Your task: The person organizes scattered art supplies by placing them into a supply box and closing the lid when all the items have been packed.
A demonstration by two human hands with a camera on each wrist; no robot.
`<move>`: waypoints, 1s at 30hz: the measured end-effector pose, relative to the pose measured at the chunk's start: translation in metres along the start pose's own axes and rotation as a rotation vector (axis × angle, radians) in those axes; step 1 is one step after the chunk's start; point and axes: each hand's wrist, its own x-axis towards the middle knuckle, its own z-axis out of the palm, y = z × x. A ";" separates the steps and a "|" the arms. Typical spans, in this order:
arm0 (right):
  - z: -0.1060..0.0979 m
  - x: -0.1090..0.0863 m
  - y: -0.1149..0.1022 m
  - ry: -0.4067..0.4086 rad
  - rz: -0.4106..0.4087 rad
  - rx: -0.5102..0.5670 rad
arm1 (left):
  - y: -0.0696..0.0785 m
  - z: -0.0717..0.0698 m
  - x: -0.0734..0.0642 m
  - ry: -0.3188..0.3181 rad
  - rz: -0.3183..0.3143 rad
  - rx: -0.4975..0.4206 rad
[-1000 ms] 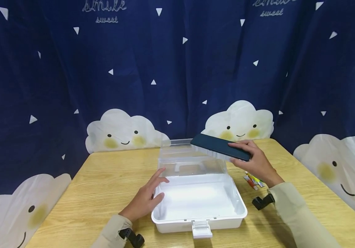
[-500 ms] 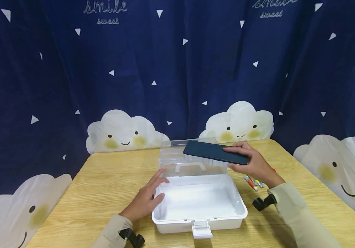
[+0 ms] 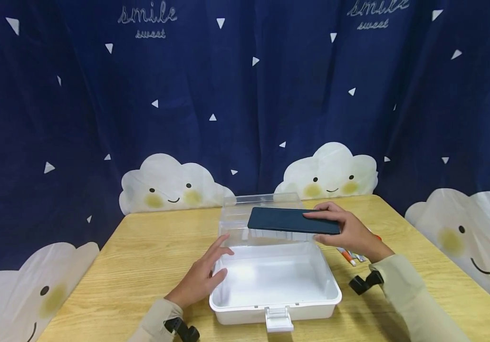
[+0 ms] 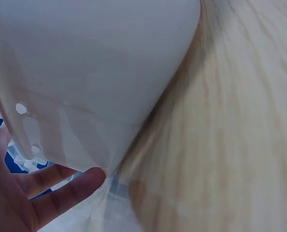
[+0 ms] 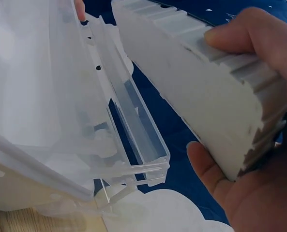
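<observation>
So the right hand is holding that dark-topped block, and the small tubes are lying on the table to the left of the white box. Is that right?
Not quite: the head view shows the small tubes to the right of the white box. The right hand does hold the dark-topped block.

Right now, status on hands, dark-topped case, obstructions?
Right hand gripping dark-topped case, held above table. Left hand touching left side of white box. Small tubes right of box, clear of its opening.
</observation>
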 end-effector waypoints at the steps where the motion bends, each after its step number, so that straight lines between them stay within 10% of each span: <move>1: 0.000 0.000 -0.001 -0.011 -0.005 0.011 | 0.000 0.000 0.000 0.001 0.007 0.003; 30: 0.009 -0.005 -0.019 -0.261 -0.032 0.075 | 0.002 0.000 0.000 0.013 0.002 0.001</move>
